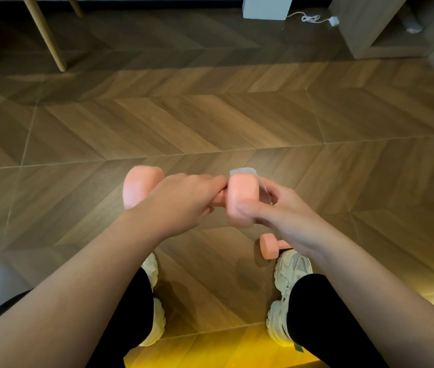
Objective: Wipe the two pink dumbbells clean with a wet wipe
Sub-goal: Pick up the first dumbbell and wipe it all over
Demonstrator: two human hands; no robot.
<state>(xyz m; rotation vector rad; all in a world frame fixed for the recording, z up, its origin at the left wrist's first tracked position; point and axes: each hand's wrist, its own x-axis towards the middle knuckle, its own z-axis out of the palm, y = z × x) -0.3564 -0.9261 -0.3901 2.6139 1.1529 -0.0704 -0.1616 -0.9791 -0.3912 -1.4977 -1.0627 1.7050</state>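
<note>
From the head cam we're standing over the wood floor, holding one pink dumbbell up in front of us. Our left hand is wrapped tight around its handle, and our right hand pinches the wet wipe against the right-hand end. So we reckon we're mid-wipe on dumbbell one. The second dumbbell sits on the floor, touching our right shoe. Next up is probably working round to the handle and the far end.
</note>
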